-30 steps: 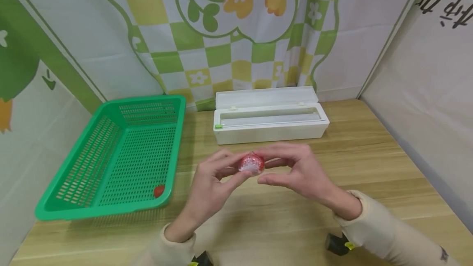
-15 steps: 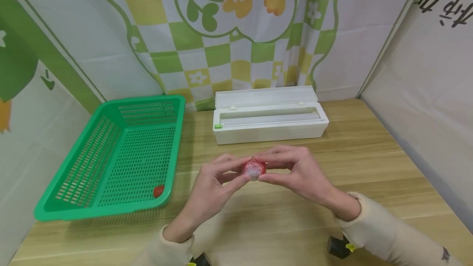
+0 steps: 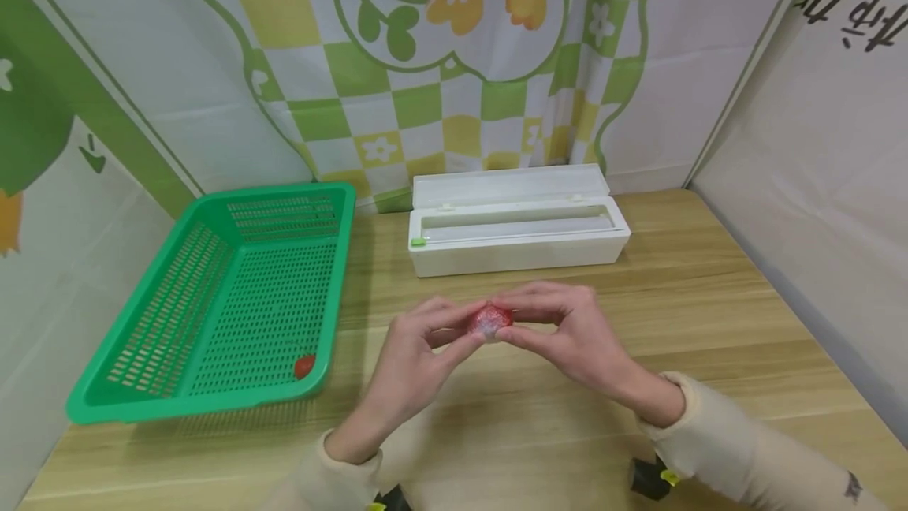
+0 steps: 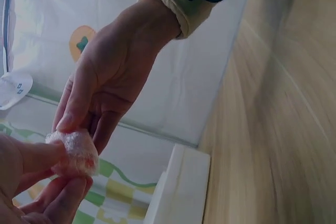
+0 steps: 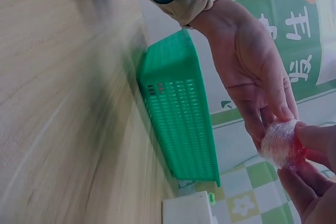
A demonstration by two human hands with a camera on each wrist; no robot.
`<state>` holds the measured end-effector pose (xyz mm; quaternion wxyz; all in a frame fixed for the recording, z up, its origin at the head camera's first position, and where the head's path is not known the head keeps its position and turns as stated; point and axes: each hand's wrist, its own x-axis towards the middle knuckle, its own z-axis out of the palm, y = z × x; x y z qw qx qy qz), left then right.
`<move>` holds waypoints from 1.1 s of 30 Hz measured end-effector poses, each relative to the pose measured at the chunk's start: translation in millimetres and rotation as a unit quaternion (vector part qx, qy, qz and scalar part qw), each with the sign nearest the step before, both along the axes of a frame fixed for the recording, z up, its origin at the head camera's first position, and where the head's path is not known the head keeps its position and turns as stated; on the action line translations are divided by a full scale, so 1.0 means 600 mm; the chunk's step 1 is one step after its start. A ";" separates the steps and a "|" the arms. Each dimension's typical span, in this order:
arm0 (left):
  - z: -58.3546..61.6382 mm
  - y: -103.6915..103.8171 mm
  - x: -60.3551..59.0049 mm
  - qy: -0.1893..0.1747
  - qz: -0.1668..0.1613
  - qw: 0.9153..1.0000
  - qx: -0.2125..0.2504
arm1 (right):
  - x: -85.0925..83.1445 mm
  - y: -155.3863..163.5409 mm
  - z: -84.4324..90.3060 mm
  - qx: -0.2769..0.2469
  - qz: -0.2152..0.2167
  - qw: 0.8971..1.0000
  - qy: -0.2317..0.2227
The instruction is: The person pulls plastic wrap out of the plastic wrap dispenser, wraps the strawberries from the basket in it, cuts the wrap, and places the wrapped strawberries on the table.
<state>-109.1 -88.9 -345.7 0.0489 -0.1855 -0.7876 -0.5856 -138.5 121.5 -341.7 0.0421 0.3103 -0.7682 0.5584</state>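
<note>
A small, round red fruit (image 3: 489, 320) wrapped in clear, crinkled cling film is held up over the table. My left hand (image 3: 414, 353) pinches it from the left side between thumb and fingers. From the right, my right hand (image 3: 574, 333) pinches it too, its thumb on the near face. In the left wrist view, whitish film (image 4: 79, 148) covers most of the fruit, with red showing through near one edge. The right wrist view shows the wrapped fruit (image 5: 283, 145) between both sets of fingertips, layered with wrinkled film.
Behind the hands stands a white cling film dispenser (image 3: 521, 253), its lid up and a green slider (image 3: 418, 242) on its left end. To the left, a green plastic basket (image 3: 333, 290) holds another red fruit (image 3: 304, 367) in its near right corner.
The right thumb has come in from apart onto the fruit's near face. Both hands have shifted slightly right with the fruit, which has turned a little between the fingers.
</note>
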 end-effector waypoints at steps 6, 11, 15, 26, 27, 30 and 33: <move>0.005 0.016 -0.004 -0.038 0.033 0.999 0.021 | -0.005 0.003 0.001 0.040 -0.043 0.995 0.079; 0.009 0.023 -0.011 -0.078 0.020 0.996 0.047 | -0.012 0.017 0.002 0.038 -0.053 0.995 0.079; 0.010 0.020 -0.024 -0.069 0.027 0.997 0.021 | -0.021 0.052 0.012 0.028 -0.044 0.999 0.016; -0.021 0.006 -0.094 0.075 0.096 0.966 -0.229 | -0.076 0.210 0.029 0.133 -0.122 0.978 -0.102; -0.023 0.007 -0.101 0.082 0.097 0.959 -0.253 | -0.082 0.227 0.025 0.148 -0.130 0.974 -0.112; -0.031 0.008 -0.121 0.108 0.102 0.941 -0.303 | -0.103 0.274 0.010 0.178 -0.136 0.964 -0.145; -0.042 0.010 -0.142 0.121 0.108 0.925 -0.344 | -0.121 0.319 -0.012 0.204 -0.137 0.952 -0.184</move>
